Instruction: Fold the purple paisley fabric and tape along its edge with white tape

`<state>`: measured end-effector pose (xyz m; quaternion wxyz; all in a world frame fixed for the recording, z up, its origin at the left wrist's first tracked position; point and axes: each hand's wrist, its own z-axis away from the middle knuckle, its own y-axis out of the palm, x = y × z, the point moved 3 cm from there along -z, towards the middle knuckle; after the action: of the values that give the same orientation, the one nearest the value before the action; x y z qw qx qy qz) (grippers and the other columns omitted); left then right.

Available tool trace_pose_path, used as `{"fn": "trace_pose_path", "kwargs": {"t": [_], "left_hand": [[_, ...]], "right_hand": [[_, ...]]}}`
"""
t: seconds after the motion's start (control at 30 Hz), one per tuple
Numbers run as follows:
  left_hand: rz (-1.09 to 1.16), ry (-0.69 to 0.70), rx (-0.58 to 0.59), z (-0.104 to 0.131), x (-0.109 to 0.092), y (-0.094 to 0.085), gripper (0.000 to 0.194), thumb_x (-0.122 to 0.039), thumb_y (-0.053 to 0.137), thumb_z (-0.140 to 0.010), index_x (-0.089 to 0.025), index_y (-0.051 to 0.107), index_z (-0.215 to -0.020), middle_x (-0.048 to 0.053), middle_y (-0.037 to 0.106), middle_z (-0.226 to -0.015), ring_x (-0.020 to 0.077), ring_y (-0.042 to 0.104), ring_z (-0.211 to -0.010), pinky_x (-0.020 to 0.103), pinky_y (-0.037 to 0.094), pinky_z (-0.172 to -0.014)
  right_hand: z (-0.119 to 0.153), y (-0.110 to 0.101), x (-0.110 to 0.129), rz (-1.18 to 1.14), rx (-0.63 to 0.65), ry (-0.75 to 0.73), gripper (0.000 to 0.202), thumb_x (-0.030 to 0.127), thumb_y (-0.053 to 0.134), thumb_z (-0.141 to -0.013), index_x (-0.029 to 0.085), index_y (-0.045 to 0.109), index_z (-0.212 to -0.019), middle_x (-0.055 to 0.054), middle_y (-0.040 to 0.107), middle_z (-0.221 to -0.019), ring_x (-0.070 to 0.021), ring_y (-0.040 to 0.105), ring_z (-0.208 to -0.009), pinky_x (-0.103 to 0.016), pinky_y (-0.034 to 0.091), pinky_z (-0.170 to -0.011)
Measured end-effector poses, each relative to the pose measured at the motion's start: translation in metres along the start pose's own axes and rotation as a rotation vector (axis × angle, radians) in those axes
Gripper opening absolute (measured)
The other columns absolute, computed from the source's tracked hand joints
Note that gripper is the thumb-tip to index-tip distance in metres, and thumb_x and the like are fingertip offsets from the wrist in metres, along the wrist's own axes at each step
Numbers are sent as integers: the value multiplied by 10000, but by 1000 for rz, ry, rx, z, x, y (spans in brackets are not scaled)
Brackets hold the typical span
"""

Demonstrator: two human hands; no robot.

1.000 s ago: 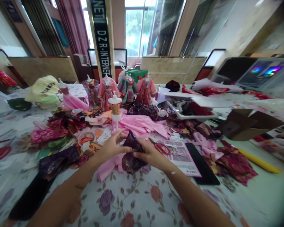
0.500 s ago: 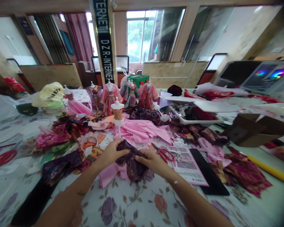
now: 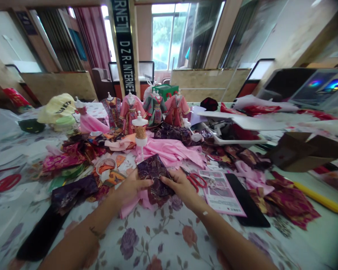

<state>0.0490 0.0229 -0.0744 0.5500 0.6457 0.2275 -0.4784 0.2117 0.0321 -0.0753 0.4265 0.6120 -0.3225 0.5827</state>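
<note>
A dark purple patterned fabric piece [image 3: 155,176] is held up between my two hands above the flowered tablecloth. My left hand [image 3: 132,188] pinches its left side, thumb on the front face. On its right side, my right hand [image 3: 181,187] grips with the thumb pressed on the cloth; the fingers behind are hidden. Pink fabric [image 3: 142,200] lies beneath it. Just beyond stands a small white dress form [image 3: 141,141] with a gold patterned band round its chest. Red-handled scissors [image 3: 196,180] rest to the right of my right hand.
Several small dressed forms, one in a pink robe [image 3: 131,108], line the back. Pink cloth [image 3: 171,152] and brocade scraps [image 3: 64,159] spread across the middle. A printed sheet [image 3: 224,197] overlaps a black board [image 3: 246,202] on the right, near an open cardboard box [image 3: 301,152]. A tape roll [image 3: 105,167] lies left.
The purple fabric was bunched and tilted; now it is spread flatter and more upright, its front facing me. Both hands still grip it, and the view has shifted slightly.
</note>
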Motion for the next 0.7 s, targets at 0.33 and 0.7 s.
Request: {"fn": "trace_pose_path", "kwargs": {"t": [0.33,0.7], "left_hand": [[-250,144,-19,3,11,2,716,-137,803,-569,-174,457,-1194,119,586,-1197,274,547,-1112,405,405,-968],[-1564,759,189,35,-11,53,631,-152,498,-811,-192,299,-1408,148,289,-1471,300,174,-1380,532,170,-1109]], "right_hand": [[2,3,1,172,-107,-125,315,463,571,-796,154,619,-837,3,598,-751,-145,521,-702,-249,412,-657],[-1,-5,2,105,-316,-173,249,413,614,-752,178,642,-828,-11,638,-770,-176,546,-732,-288,438,-700]]}}
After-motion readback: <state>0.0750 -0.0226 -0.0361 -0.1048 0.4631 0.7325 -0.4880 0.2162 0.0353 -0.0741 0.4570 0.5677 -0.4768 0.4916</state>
